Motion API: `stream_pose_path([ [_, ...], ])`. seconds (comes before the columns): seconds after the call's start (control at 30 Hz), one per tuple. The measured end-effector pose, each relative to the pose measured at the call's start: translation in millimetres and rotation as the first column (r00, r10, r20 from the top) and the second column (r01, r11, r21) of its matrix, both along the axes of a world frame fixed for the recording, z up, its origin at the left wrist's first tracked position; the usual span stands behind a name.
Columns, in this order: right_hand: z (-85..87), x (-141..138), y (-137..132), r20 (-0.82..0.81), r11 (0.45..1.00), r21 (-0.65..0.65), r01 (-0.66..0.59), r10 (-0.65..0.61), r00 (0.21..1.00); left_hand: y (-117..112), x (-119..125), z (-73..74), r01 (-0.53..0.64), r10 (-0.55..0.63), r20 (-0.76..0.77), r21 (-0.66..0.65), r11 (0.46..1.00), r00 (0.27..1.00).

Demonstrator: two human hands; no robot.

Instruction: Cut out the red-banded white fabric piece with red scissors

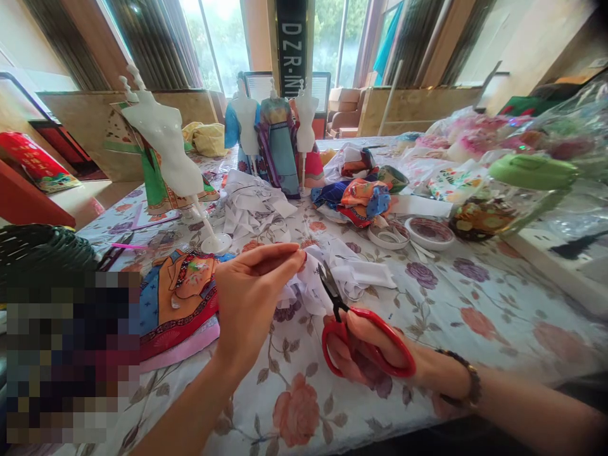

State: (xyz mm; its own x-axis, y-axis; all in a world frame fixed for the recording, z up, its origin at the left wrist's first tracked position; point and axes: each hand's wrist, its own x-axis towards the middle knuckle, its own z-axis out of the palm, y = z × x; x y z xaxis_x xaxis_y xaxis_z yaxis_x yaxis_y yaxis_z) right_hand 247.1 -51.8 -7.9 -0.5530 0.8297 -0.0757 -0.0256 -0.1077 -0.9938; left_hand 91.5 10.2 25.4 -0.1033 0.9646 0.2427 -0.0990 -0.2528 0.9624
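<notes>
My right hand (pixel 363 354) grips a pair of scissors with red handles (pixel 398 368), fingers through the loops. Their dark blades (pixel 331 288) point up and to the left, toward my other hand. My left hand (pixel 251 288) is closed in a pinch, thumb against fingertips. What it pinches is too small to make out; a speck of red shows at the tips. Behind the blades lie white cloth scraps (pixel 375 273). A printed orange, blue and red fabric piece (pixel 164 297) rests on the table left of my left hand.
White mannequins (pixel 159 139) stand at the back left and centre, some dressed. Beyond my hands are a scrap pile (pixel 256 202), colourful cloth (pixel 356 199), tape rolls (pixel 430 233) and a green-lidded jar (pixel 508 196). A floral tablecloth (pixel 456 354) covers the table. A dark basket (pixel 42 247) stands left.
</notes>
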Motion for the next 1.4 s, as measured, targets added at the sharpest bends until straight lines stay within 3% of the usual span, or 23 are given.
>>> stream_pose_path([
  [0.3, 13.4, -4.3, 0.5, 0.125, 0.995, -0.079, 0.064, -0.054, 0.991, -4.4, 0.2, 0.7, 0.035, -0.035, 0.011, -0.019, 0.999, 0.999],
  [0.67, 0.0, -0.2, 5.1, 0.107, 0.995, -0.087, 0.054, -0.044, 0.993, -8.3, 3.0, 0.1, 0.053, -0.047, 0.086, -0.067, 0.996, 0.995],
  [1.17, 9.2, -4.5, 1.7, 0.206, 0.976, -0.132, 0.174, -0.145, 0.968, -7.6, 5.4, -1.7, 0.136, -0.104, 0.206, -0.145, 0.98, 0.973],
  [1.4, 7.4, -3.8, 1.1, 0.159, 0.981, -0.085, 0.172, -0.157, 0.975, -7.0, 2.6, 2.1, 0.178, -0.138, 0.22, -0.173, 0.969, 0.966],
])
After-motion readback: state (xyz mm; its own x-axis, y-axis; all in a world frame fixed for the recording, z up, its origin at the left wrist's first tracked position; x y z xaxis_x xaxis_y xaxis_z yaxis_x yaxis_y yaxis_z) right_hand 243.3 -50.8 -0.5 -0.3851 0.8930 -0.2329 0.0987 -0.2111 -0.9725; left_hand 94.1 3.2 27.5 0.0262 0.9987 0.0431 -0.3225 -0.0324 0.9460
